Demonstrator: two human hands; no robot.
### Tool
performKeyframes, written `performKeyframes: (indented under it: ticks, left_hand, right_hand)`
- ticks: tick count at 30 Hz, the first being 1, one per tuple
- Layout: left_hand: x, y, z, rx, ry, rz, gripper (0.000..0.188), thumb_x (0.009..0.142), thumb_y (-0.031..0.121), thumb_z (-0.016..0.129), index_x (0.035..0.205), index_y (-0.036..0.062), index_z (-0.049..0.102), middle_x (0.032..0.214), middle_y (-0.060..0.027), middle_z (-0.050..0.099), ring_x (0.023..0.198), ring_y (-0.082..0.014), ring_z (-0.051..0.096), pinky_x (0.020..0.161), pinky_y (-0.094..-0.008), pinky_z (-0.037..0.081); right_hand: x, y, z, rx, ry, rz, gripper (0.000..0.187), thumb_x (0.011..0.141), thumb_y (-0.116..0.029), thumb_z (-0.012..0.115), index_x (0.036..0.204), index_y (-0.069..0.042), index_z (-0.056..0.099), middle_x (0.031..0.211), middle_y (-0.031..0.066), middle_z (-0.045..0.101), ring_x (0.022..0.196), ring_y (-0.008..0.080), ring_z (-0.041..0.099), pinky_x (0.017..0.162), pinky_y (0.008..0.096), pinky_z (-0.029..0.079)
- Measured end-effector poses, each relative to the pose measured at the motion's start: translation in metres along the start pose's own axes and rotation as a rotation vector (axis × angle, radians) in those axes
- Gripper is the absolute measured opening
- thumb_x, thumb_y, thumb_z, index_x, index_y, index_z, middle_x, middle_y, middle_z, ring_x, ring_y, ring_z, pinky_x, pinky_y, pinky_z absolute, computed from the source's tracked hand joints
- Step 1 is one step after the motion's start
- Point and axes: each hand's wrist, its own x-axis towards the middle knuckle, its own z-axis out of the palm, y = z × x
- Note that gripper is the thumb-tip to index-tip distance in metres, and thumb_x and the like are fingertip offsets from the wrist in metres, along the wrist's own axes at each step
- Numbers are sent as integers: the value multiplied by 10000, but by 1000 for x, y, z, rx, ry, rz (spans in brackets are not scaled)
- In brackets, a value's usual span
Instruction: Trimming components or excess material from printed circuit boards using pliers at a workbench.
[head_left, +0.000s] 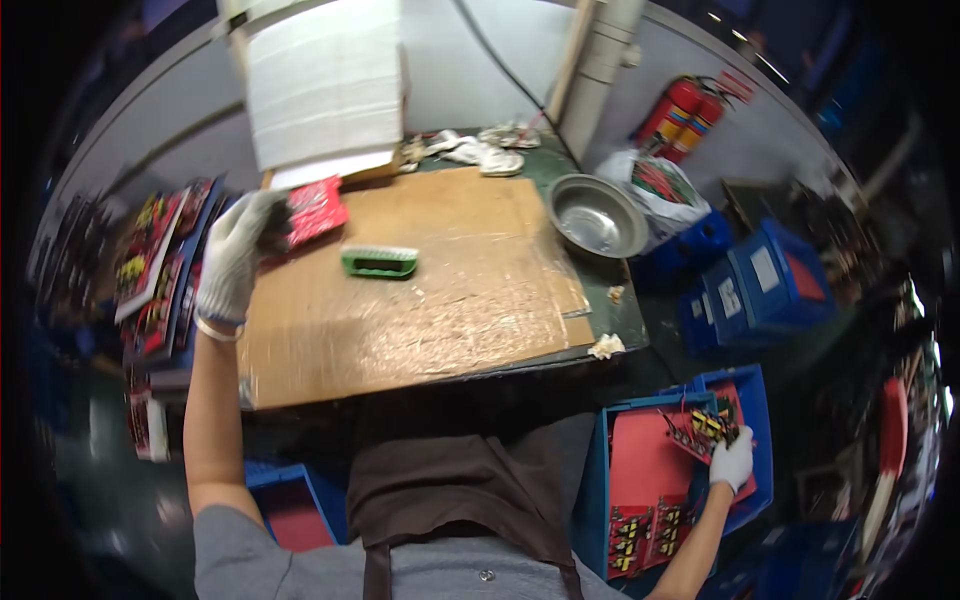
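My left hand [232, 258], in a white knit glove, is raised over the left edge of the cardboard-covered table. Its fingers are closed at the edge of a flat red circuit board [317, 210] with pale marks; a dark blur hides the fingertips. At the lower right, my gloved right hand [733, 461] grips a circuit board with yellow parts and wires [704, 432] over a blue bin [603, 450]. Red sheeting [640, 455] lies in that bin, with several more boards [640, 538] at its near end. A green-handled brush [380, 262] rests on the cardboard [450, 225].
A metal bowl [598, 216] stands at the table's right corner, beside a white bag [660, 190] of wires. Boards are stacked on a rack [160, 260] at the left. More blue bins [765, 280] and fire extinguishers [683, 118] are at the right.
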Motion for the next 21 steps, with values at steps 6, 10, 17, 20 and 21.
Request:
performKeyframes:
  ticks: [6, 10, 17, 20, 21]
  left_hand:
    - [-4, 12, 86, -46, -230, -2, 420, 1046, 386, 626, 1164, -8, 707, 999, -78, 716, 871, -118, 649, 761, -269, 541]
    - [6, 4, 158, -66, -453, 196, 445, 1034, 357, 624, 1227, -39, 682, 1121, -136, 727, 1004, -209, 680, 919, -328, 539]
    - [68, 3, 246, 286, -626, 398, 576, 1051, 455, 478, 1412, 15, 568, 1351, -198, 657, 1272, -314, 614, 1086, -377, 460]
    - [72, -31, 250, 376, -737, 279, 633, 1065, 518, 484, 1476, 39, 531, 1462, -164, 586, 1352, -261, 538, 1154, -365, 398]
    - [49, -10, 248, 300, -847, 150, 660, 1065, 513, 495, 1511, 26, 485, 1483, -161, 566, 1383, -254, 507, 1169, -371, 383]
  right_hand:
    - [-18, -88, -139, 19, 226, -441, 397, 814, 36, 676, 1194, -65, 626, 1071, 177, 697, 1023, 385, 687, 900, 440, 534]
    - [-17, -198, -158, 348, 202, -782, 424, 801, 105, 668, 1200, -37, 648, 1099, 154, 698, 1036, 315, 703, 917, 380, 541]
    - [-28, -349, -118, 281, 403, -1222, 376, 723, -77, 770, 1080, -95, 653, 866, 115, 627, 812, 322, 646, 709, 458, 512]
    - [-52, -379, -111, 262, 577, -1349, 250, 802, -123, 691, 1046, -105, 641, 788, 91, 569, 740, 306, 603, 653, 438, 481]
    - [-51, -380, -112, 356, 559, -1353, 148, 854, -120, 635, 1000, -97, 626, 759, 85, 543, 705, 293, 587, 620, 424, 465]
